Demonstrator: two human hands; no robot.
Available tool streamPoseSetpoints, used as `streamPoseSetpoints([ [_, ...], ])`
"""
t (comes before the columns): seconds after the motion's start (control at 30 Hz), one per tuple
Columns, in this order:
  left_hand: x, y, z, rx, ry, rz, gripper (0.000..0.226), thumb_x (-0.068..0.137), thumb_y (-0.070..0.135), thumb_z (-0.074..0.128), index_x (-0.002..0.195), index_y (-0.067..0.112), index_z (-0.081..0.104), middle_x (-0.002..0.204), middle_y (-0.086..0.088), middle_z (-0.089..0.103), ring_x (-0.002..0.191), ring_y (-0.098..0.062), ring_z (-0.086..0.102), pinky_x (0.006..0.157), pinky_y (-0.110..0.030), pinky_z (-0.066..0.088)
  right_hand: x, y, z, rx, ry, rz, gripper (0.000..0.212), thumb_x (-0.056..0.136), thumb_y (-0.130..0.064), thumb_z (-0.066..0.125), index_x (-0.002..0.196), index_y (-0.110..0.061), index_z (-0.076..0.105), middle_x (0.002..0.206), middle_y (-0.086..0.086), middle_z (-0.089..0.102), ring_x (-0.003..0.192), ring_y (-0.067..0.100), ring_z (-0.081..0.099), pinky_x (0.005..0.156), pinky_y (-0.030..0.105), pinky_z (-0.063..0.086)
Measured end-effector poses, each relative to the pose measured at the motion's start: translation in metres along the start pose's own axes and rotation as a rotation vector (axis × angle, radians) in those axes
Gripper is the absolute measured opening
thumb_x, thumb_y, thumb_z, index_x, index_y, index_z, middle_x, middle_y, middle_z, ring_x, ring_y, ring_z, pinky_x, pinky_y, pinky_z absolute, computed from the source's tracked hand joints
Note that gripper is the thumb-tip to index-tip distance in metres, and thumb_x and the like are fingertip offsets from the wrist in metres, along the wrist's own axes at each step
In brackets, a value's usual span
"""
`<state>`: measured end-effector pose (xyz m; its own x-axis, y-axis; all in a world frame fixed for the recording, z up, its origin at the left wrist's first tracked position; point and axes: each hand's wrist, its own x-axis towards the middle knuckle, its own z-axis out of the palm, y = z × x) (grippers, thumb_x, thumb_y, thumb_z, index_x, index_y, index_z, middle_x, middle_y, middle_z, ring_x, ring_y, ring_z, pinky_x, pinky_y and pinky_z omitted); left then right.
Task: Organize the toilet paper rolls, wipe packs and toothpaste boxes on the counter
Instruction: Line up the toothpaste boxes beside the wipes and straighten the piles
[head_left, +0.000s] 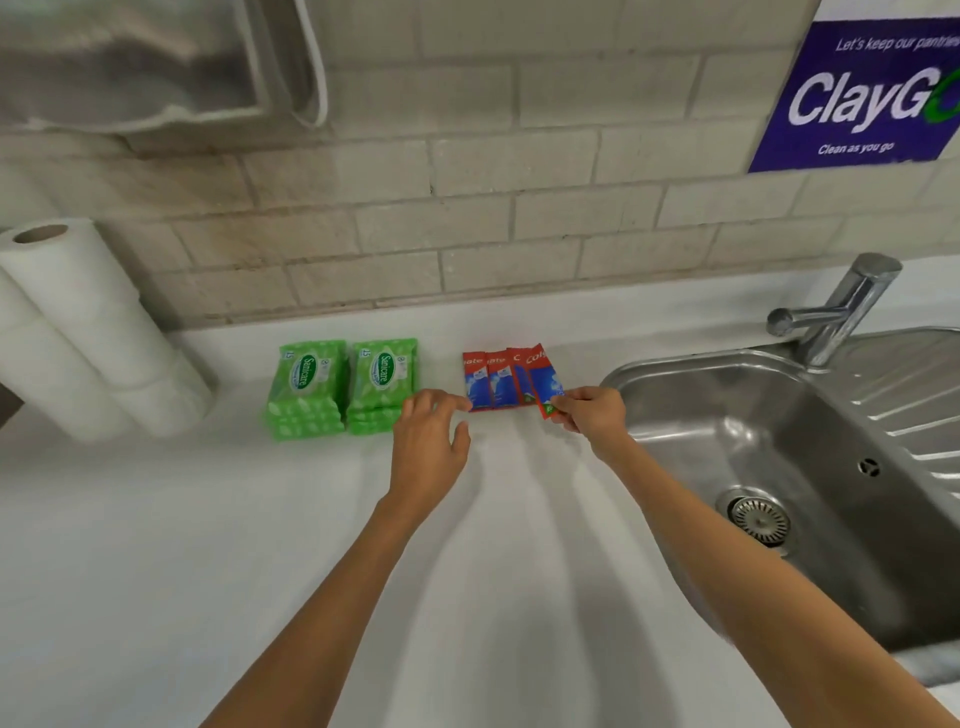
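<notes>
Toothpaste boxes (498, 382), four red and blue Colgate cartons, are laid side by side in a short row at the centre of the frame, on the white counter (260, 519) near the tiled wall (467, 208). The rightmost box (544, 379) is pinched at its near end between the thumb and fingers of the right hand (592, 413). It is tilted slightly out of line with the other three, with its near end swung to the right.

The left hand (428, 441) is held open just left of the row, with fingers spread and lightly bent and nothing grasped. Its fingertips (462, 401) are placed at the near corner of the leftmost box (474, 382); whether contact is made cannot be told.

Two stacks of green Sanicare wipe packs (343, 387) are set side by side, just left of the left hand and a little apart from the toothpaste row. Toilet paper rolls (78, 332) are stacked in upright columns at the left edge of the frame, against the wall.

A stainless steel sink (701, 415) is sunk into the counter at the right, just beside the right hand, with a chrome faucet (841, 312) behind it. A blue "ClayGo" sign (862, 93) is fixed to the wall at the upper right, and a metal dispenser (156, 62) is mounted at the upper left.
</notes>
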<state>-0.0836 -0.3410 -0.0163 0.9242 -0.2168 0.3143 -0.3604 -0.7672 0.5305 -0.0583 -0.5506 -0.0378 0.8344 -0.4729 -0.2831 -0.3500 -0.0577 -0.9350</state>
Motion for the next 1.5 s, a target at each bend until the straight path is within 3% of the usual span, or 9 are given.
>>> streamPoseSetpoints([
  [0.3, 0.013, -0.003, 0.034, -0.009, -0.041, -0.084, 0.027, 0.087, 0.008, 0.054, 0.112, 0.011, 0.063, 0.116, -0.011, 0.057, 0.116, -0.025, 0.045, 0.094, -0.030, 0.037, 0.050, 0.023, -0.004, -0.025, 0.054, 0.115, 0.022, 0.083, -0.007, 0.067, 0.100, 0.006, 0.065, 0.096, 0.024, 0.070, 0.051, 0.011, 0.059, 0.057, 0.024, 0.052],
  [0.43, 0.016, -0.001, 0.044, -0.017, -0.049, -0.100, 0.027, 0.086, 0.008, 0.055, 0.111, 0.011, 0.063, 0.115, -0.011, 0.057, 0.116, -0.026, 0.046, 0.095, -0.032, 0.039, 0.059, 0.029, -0.005, -0.103, 0.054, 0.127, 0.021, 0.084, -0.009, 0.066, 0.098, 0.006, 0.066, 0.079, 0.019, 0.070, 0.048, 0.010, 0.057, 0.054, 0.022, 0.053],
  [0.53, 0.016, 0.002, 0.052, -0.016, -0.062, -0.104, 0.026, 0.087, 0.009, 0.055, 0.112, 0.011, 0.063, 0.117, -0.011, 0.057, 0.117, -0.025, 0.046, 0.095, -0.032, 0.039, 0.062, 0.030, -0.010, -0.333, 0.062, 0.051, 0.018, 0.082, -0.018, 0.068, 0.083, 0.000, 0.069, 0.058, 0.006, 0.059, 0.051, 0.016, 0.056, 0.056, 0.025, 0.053],
  [0.6, 0.016, 0.005, 0.056, -0.019, -0.068, -0.100, 0.026, 0.087, 0.009, 0.055, 0.112, 0.011, 0.063, 0.118, -0.011, 0.057, 0.118, -0.026, 0.046, 0.096, -0.033, 0.039, 0.063, 0.030, -0.014, -0.479, 0.056, -0.001, 0.025, 0.082, -0.024, 0.068, 0.078, 0.001, 0.069, 0.066, 0.012, 0.064, 0.063, 0.023, 0.060, 0.061, 0.029, 0.048],
  [0.73, 0.017, 0.011, 0.061, -0.028, -0.084, -0.096, 0.026, 0.087, 0.010, 0.055, 0.112, 0.011, 0.062, 0.119, -0.012, 0.056, 0.119, -0.026, 0.045, 0.098, -0.038, 0.041, 0.063, 0.030, -0.022, -0.700, 0.071, -0.126, 0.035, 0.083, -0.032, 0.066, 0.104, -0.005, 0.066, 0.104, 0.012, 0.067, 0.094, 0.027, 0.065, 0.070, 0.030, 0.047],
  [0.87, 0.019, 0.012, 0.066, -0.034, -0.097, -0.099, 0.027, 0.088, 0.011, 0.054, 0.114, 0.012, 0.062, 0.123, -0.011, 0.054, 0.121, -0.025, 0.044, 0.097, -0.040, 0.042, 0.069, 0.035, -0.026, -0.963, -0.080, -0.484, 0.043, 0.089, -0.030, 0.057, 0.129, -0.016, 0.052, 0.131, 0.011, 0.051, 0.119, 0.027, 0.051, 0.090, 0.033, 0.045],
  [0.97, 0.020, 0.010, 0.069, -0.048, -0.101, -0.102, 0.025, 0.089, 0.012, 0.054, 0.113, 0.011, 0.061, 0.124, -0.011, 0.055, 0.122, -0.024, 0.044, 0.097, -0.037, 0.043, 0.073, 0.040, -0.024, -1.141, -0.222, -0.591, 0.051, 0.095, -0.030, 0.046, 0.143, -0.020, 0.034, 0.152, 0.004, 0.032, 0.140, 0.025, 0.027, 0.112, 0.042, 0.026],
  [1.1, 0.023, 0.005, 0.073, -0.053, -0.104, -0.106, 0.024, 0.089, 0.014, 0.054, 0.112, 0.011, 0.062, 0.122, -0.011, 0.055, 0.120, -0.023, 0.045, 0.095, -0.036, 0.045, 0.079, 0.047, -0.019, -1.270, -0.318, -0.579, 0.050, 0.100, -0.033, 0.033, 0.147, -0.021, 0.023, 0.158, 0.000, 0.016, 0.147, 0.020, 0.011, 0.118, 0.045, 0.008],
  [1.5, 0.037, -0.007, 0.086, -0.065, -0.099, -0.118, 0.024, 0.089, 0.015, 0.055, 0.111, 0.009, 0.062, 0.122, -0.012, 0.056, 0.119, -0.023, 0.046, 0.093, -0.033, 0.043, 0.104, 0.050, -0.008, -1.194, -0.285, -0.567, 0.049, 0.100, -0.035, 0.031, 0.147, -0.023, 0.024, 0.158, -0.002, 0.016, 0.147, 0.018, 0.010, 0.118, 0.044, 0.004],
])
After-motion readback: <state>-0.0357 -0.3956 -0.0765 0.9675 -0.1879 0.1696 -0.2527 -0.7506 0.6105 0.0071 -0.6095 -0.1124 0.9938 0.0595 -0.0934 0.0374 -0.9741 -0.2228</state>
